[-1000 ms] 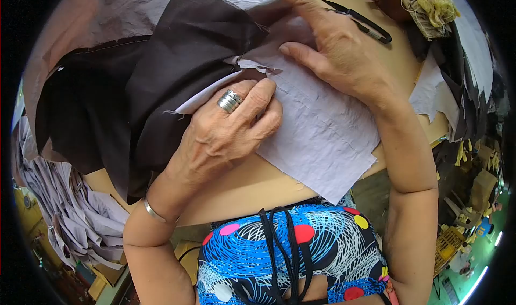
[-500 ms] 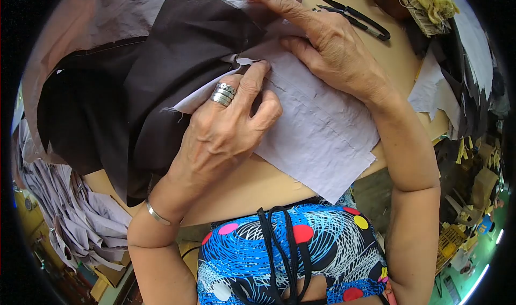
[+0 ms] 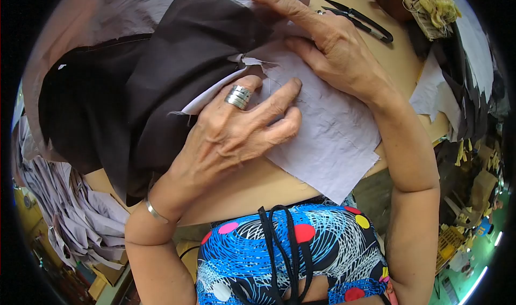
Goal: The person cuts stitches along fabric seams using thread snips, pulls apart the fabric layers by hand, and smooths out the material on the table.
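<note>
A dark brown-black cloth [image 3: 183, 57] is spread over pale lavender cloth [image 3: 333, 143] on the table. Near the middle, a folded lavender edge [image 3: 212, 93] with a frayed end shows against the dark piece. My left hand [image 3: 231, 127], wearing rings and a bracelet, rests at that fold. Its index finger and thumb are spread apart over the lavender cloth, and the tips of its other fingers are partly hidden. My right hand [image 3: 341, 52] lies on the upper part of the cloth, index finger stretched toward the dark piece's top right edge and thumb apart.
Black thread snips [image 3: 360, 21] lie on the tan table [image 3: 247, 189] beyond my right hand. A bundle with yellowish threads [image 3: 430, 6] sits at the top right, cloth scraps [image 3: 438, 90] below it. Layered lavender pieces [image 3: 80, 213] hang at the left.
My left hand has moved slightly right, and its index finger and thumb have come off the fold and spread apart. The cloth and right hand have shifted slightly right.
</note>
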A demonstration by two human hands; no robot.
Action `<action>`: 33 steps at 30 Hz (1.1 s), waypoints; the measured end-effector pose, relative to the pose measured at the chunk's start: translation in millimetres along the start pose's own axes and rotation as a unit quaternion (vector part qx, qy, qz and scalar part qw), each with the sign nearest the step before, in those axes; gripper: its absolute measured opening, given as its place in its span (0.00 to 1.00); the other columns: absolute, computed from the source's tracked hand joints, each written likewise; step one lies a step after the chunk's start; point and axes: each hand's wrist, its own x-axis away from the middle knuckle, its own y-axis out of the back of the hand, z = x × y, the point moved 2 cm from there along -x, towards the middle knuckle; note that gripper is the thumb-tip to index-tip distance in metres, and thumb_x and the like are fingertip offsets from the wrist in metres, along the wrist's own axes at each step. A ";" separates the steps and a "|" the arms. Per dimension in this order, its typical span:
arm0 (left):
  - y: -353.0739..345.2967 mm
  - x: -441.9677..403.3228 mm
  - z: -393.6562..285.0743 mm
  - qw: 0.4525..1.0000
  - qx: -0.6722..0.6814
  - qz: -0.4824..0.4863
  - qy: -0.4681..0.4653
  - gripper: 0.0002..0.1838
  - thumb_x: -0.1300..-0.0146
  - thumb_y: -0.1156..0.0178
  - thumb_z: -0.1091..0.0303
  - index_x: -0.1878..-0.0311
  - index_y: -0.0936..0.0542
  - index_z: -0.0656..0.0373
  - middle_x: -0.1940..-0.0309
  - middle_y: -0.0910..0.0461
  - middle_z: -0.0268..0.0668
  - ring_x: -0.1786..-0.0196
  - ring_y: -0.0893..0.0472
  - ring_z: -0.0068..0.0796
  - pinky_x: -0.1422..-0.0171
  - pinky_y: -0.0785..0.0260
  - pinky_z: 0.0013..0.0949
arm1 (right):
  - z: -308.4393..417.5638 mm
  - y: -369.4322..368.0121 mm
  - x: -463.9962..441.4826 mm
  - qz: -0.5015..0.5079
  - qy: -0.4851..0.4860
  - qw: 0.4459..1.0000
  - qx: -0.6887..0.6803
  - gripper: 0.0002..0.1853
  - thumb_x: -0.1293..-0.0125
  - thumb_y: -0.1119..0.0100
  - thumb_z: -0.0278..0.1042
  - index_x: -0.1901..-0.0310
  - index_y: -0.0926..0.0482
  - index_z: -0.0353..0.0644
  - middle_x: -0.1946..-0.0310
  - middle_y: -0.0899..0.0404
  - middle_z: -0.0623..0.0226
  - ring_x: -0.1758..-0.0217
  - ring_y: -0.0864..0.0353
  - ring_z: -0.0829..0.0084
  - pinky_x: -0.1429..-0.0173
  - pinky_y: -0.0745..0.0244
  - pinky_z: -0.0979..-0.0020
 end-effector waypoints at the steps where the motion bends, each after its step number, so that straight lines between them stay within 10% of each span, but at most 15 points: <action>1: -1.8 0.8 0.4 1.000 0.007 -0.010 0.010 0.11 0.50 0.44 0.68 0.61 0.28 0.50 0.48 0.25 0.31 0.54 0.25 0.31 0.53 0.25 0.28 | 1.2 1.1 -0.4 0.004 -0.004 1.000 0.006 0.36 0.44 0.51 0.12 0.31 0.37 0.46 0.60 0.18 0.52 0.56 0.18 0.57 0.52 0.22 0.66; 8: -1.2 -0.3 4.5 0.999 0.005 0.000 0.034 0.11 0.50 0.44 0.70 0.61 0.29 0.55 0.49 0.25 0.41 0.56 0.23 0.32 0.56 0.25 0.29 | 1.1 1.3 1.8 0.000 -0.029 0.999 -0.030 0.38 0.46 0.52 0.12 0.31 0.37 0.47 0.61 0.17 0.53 0.61 0.17 0.57 0.53 0.21 0.66; 14: 6.2 0.8 7.5 0.999 0.036 -0.009 0.010 0.09 0.50 0.42 0.69 0.64 0.27 0.56 0.53 0.23 0.35 0.55 0.23 0.31 0.54 0.25 0.29 | 22.1 5.8 9.4 -0.077 -0.041 0.950 0.301 0.33 0.46 0.42 0.16 0.36 0.30 0.48 0.51 0.21 0.59 0.53 0.20 0.58 0.46 0.25 0.63; 17: 6.4 5.2 5.8 0.999 0.003 -0.039 0.035 0.08 0.50 0.42 0.68 0.65 0.25 0.56 0.55 0.23 0.34 0.54 0.22 0.31 0.50 0.26 0.31 | 29.6 5.1 22.9 -0.150 0.103 0.949 0.259 0.23 0.48 0.41 0.21 0.47 0.24 0.43 0.61 0.22 0.58 0.62 0.19 0.57 0.58 0.24 0.62; 21: 21.8 4.4 11.1 0.997 -0.030 -0.016 0.073 0.10 0.51 0.42 0.70 0.63 0.24 0.58 0.57 0.24 0.36 0.49 0.24 0.35 0.41 0.30 0.38 | 42.8 -13.2 44.9 0.028 -0.006 0.988 0.152 0.20 0.49 0.40 0.15 0.52 0.21 0.38 0.57 0.22 0.58 0.58 0.20 0.57 0.54 0.24 0.64; 33: 36.9 10.8 28.6 0.970 0.120 0.027 0.209 0.21 0.54 0.34 0.77 0.53 0.23 0.60 0.53 0.23 0.40 0.50 0.23 0.41 0.46 0.29 0.38 | 40.3 -20.5 39.8 0.029 0.022 0.984 0.174 0.16 0.44 0.49 0.21 0.52 0.24 0.33 0.61 0.27 0.56 0.61 0.26 0.55 0.54 0.26 0.62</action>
